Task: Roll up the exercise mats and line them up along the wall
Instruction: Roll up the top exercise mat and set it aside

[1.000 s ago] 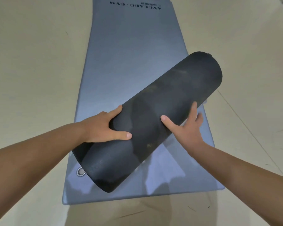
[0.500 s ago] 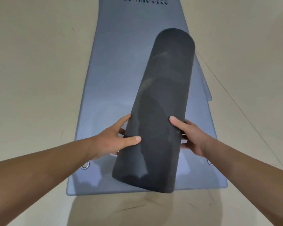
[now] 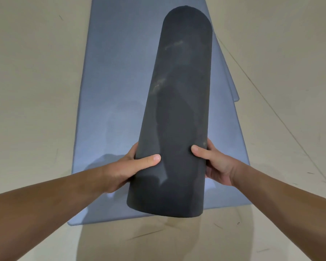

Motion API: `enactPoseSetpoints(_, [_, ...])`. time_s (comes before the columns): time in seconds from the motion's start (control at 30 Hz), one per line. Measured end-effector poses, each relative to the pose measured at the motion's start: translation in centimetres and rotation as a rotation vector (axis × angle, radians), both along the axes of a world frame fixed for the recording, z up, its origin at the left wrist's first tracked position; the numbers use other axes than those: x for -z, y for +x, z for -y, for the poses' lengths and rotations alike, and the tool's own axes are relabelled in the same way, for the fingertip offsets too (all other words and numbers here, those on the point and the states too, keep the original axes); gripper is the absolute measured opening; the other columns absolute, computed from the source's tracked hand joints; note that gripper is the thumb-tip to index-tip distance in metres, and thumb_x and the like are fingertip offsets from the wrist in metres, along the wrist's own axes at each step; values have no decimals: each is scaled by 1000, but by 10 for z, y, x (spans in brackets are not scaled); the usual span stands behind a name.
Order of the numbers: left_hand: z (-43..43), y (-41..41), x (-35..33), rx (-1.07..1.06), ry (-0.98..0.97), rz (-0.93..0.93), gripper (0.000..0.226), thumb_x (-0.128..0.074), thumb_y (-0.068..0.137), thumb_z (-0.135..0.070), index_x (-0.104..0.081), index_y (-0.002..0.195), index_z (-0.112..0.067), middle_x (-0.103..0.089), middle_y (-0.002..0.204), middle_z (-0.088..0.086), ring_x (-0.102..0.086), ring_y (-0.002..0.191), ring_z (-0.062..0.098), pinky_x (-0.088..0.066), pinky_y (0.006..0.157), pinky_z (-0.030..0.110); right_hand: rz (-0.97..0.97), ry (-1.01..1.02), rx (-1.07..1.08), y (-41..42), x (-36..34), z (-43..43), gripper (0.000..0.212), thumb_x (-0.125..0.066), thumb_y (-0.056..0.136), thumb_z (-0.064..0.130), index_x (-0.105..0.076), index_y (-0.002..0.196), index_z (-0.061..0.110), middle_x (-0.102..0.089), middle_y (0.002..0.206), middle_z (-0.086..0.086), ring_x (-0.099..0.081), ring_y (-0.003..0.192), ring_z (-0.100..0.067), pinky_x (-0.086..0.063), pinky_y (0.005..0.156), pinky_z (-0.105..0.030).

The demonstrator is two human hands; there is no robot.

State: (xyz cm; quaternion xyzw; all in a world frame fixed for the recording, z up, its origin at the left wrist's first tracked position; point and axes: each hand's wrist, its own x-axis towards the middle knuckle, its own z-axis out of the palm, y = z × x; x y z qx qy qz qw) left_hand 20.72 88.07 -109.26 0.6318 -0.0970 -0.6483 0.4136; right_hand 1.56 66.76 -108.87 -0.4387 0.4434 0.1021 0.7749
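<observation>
While the black mat is rolled tight and held above the blue mats, left hand and right hand both clamped round its near end, those blue ones lie flat, unrolled. One rolled, I'd say; no wall in view, so lining up remains.

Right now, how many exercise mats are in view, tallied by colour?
Black: 1, the black rolled mat gripped by the left hand and right hand.
Blue: 2, the top blue mat lying flat and a lower blue mat whose corner juts out beneath; more layers cannot be told.
Total: 3.
</observation>
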Motion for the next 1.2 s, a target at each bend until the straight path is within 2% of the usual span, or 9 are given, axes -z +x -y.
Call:
enactPoseSetpoints(0.13, [0, 6, 6, -16, -9, -34, 85, -90, 74, -52, -46, 147, -51, -73, 131, -21, -73, 117, 7, -52, 104, 33, 7, -71, 31, 3, -2, -7, 87, -90, 69, 43, -49, 146, 46, -75, 129, 13, -77, 112, -15, -65, 83, -35])
enactPoseSetpoints(0.27, [-4, 18, 5, 9, -11, -60, 91, -93, 64, -62, -51, 144, -51, -72, 134, -17, -70, 124, 13, -46, 118, 44, 11, -132, 5, 9, -11, -10, 87, -90, 69, 47, -50, 146, 46, -74, 132, 14, -75, 116, -15, -62, 92, -39])
enactPoseSetpoints(0.5, [-44, 67, -23, -47, 9, 7, 71, -91, 75, -56, -60, 139, -48, -75, 129, -16, -72, 121, 11, -48, 115, 41, 7, -129, -80, 65, -22, -39, 85, -91, 69, 50, -52, 144, 45, -74, 132, 14, -75, 117, -16, -59, 100, -47])
enactPoseSetpoints(0.7, [-163, 108, -27, -302, 17, 20, 57, -82, 86, -49, -61, 139, -46, -75, 131, -14, -72, 120, 9, -48, 111, 37, 12, -140, -284, 170, -16, -118, 89, -96, 65, 53, -51, 142, 52, -74, 130, 17, -76, 116, -16, -61, 98, -50])
enactPoseSetpoints(0.87, [-313, 139, -25, -561, 62, 9, 68, -74, 81, -59, -59, 144, -39, -73, 137, -9, -70, 125, 14, -47, 111, 40, 11, -127, -496, 264, -12, -253, 96, -100, 57, 58, -49, 138, 53, -75, 121, 24, -77, 109, -13, -63, 89, -48])
enactPoseSetpoints(1.0, [-419, 147, -36, -733, 167, 0, 66, -79, 82, -67, -66, 137, -32, -76, 130, -7, -74, 117, 13, -51, 103, 36, -5, -119, -576, 312, -15, -369, 103, -101, 63, 49, -40, 145, 47, -70, 129, 22, -77, 108, -16, -65, 81, -48])
enactPoseSetpoints(1.07, [-460, 151, -39, -735, 264, 79, 69, -76, 80, -74, -68, 134, -32, -77, 128, -9, -75, 113, 11, -52, 105, 37, -10, -122, -588, 327, -18, -415, 104, -101, 65, 45, -36, 147, 46, -67, 129, 23, -75, 108, -15, -62, 79, -44])
enactPoseSetpoints(1.13, [-494, 155, -39, -749, 419, 245, 93, -80, 67, -81, -65, 140, -26, -73, 134, -8, -71, 119, 15, -51, 109, 39, -6, -147, -579, 339, -18, -448, 109, -102, 64, 43, -33, 149, 46, -65, 130, 23, -72, 109, -15, -59, 75, -38])
enactPoseSetpoints(1.2, [-512, 155, -40, -830, 568, 491, 93, -87, 72, -70, -57, 147, -23, -64, 139, -5, -64, 121, 16, -49, 103, 35, 22, -172, -572, 349, -19, -470, 113, -103, 61, 43, -34, 150, 46, -65, 131, 24, -70, 111, -13, -58, 78, -36])
